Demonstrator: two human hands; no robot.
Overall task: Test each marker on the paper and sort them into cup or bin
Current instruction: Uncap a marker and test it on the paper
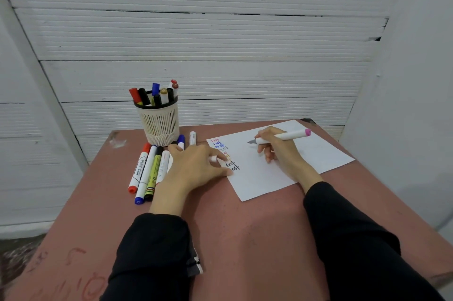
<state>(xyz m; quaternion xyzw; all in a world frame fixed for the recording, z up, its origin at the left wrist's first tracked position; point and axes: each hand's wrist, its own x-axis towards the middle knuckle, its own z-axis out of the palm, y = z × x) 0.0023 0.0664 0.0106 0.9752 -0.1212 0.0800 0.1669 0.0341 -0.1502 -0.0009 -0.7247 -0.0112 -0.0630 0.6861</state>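
Loose markers [147,170] lie side by side on the reddish table [245,227], left of centre, caps mixed red, blue and black; they are judged light, rigid plastic barrels with smooth sides, best taken mid-barrel where a pinch will not roll them. Behind them stands a slotted cream cup [160,124], upright, holding several capped markers; it is judged light enough to tip if knocked at the rim. The left hand [196,168] lies palm down across the row's right end, fingers spread and reaching onto the left edge of the paper [282,165], with a small white and pink piece, probably the cap, between two fingers [213,159]. The sheet is thin and would slide unless held so; a column of coloured "test" words runs down its left margin. The right hand [277,146] pinches a white marker with a pink end [284,136] near the tip, uncapped, the grey nib just above or at the sheet; contact cannot be confirmed. The table surface is worn and scribbled at the near left. White ribbed panels enclose the space. No bin is in view.
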